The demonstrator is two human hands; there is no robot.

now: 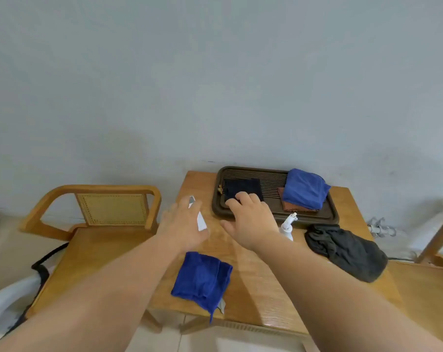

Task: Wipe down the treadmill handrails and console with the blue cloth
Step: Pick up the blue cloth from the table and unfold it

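Our folded blue terry cloth (202,278) lies on the light wooden table (266,275) near its front edge, between our forearms, nearer us than both hands and untouched. Our right hand (251,222) spreads loose over the dark slatted tray (216,205). We cannot tell whether our left hand (182,224) grips the slim white object (201,221).

Both my bare forearms reach forward from the lower corners, drawing closer together toward the hands. My left hand (183,224) shows its back, knuckles up, with the fingers curled under round a slim white plastic object (201,221) that shows along the thumb side. My right hand (252,219) lies palm down just beside the left, its fingers (243,196) spread and gently bent, the thumb stuck out leftward, holding nothing.
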